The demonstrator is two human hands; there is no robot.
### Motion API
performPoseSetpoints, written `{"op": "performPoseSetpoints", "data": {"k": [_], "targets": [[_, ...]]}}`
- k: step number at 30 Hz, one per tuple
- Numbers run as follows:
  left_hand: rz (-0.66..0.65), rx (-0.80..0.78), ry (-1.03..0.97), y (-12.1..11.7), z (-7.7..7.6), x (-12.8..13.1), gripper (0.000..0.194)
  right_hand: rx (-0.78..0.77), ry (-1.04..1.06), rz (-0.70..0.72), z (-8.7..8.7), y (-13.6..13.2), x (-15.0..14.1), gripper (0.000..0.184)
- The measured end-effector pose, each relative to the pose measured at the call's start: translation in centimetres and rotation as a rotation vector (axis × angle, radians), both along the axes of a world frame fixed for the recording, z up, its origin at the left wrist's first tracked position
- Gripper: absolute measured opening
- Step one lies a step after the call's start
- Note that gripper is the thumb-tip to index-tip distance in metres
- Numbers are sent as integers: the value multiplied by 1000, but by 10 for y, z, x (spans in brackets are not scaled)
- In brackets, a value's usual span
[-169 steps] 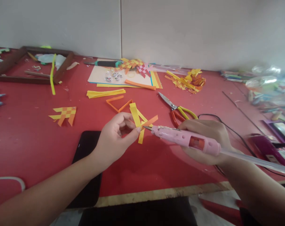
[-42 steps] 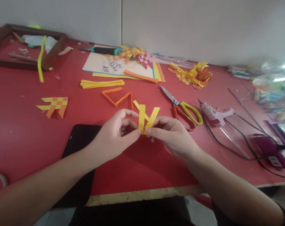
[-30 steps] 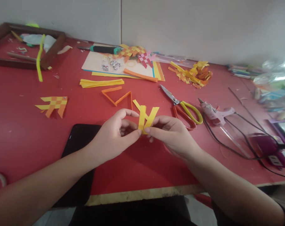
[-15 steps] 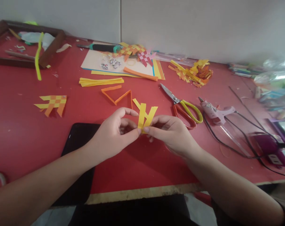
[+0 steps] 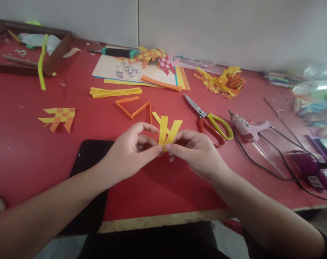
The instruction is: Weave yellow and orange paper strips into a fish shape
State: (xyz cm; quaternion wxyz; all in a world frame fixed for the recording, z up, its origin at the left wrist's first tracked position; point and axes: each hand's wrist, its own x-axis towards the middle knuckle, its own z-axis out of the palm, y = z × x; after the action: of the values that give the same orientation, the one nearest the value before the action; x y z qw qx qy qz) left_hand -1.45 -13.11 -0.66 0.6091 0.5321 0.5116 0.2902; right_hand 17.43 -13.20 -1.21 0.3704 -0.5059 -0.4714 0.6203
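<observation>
Yellow paper strips (image 5: 164, 130) stand up in a V between my two hands, held above the red table. My left hand (image 5: 136, 149) pinches their lower end between thumb and fingers from the left. From the right, my right hand (image 5: 193, 149) pinches the same lower end, thumb in front. Just beyond my hands lies a folded orange paper strip (image 5: 133, 116). A bundle of yellow strips (image 5: 115, 92) is farther back. A woven yellow-and-orange paper fish (image 5: 61, 116) lies to the left.
Scissors (image 5: 206, 117) and a pink glue gun (image 5: 248, 127) with its cable lie to the right. A black phone (image 5: 88, 172) is under my left forearm. Paper sheets (image 5: 104, 68), paper scraps (image 5: 228, 81) and a wooden frame (image 5: 59, 54) stand along the back.
Both hands keep their pinch on the yellow strips. The right-hand strip leans very slightly farther right. The whole view has shifted a little.
</observation>
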Motion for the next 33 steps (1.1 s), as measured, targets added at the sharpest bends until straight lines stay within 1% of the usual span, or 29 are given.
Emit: {"op": "performPoseSetpoints", "data": {"k": [4, 13, 19, 29, 33], "targets": [[9, -9, -14, 1, 1, 0, 34, 8, -15, 11, -1, 0, 1, 27], [8, -26, -41, 0, -2, -2, 33, 38, -83, 51, 5, 1, 0, 27], [15, -49, -54, 2, -1, -1, 35, 67, -51, 18, 4, 1, 0, 25], [36, -95, -96, 3, -3, -2, 38, 77, -81, 15, 7, 0, -1, 28], [34, -117, -107, 3, -2, -3, 39, 83, -94, 26, 5, 0, 0, 26]]}}
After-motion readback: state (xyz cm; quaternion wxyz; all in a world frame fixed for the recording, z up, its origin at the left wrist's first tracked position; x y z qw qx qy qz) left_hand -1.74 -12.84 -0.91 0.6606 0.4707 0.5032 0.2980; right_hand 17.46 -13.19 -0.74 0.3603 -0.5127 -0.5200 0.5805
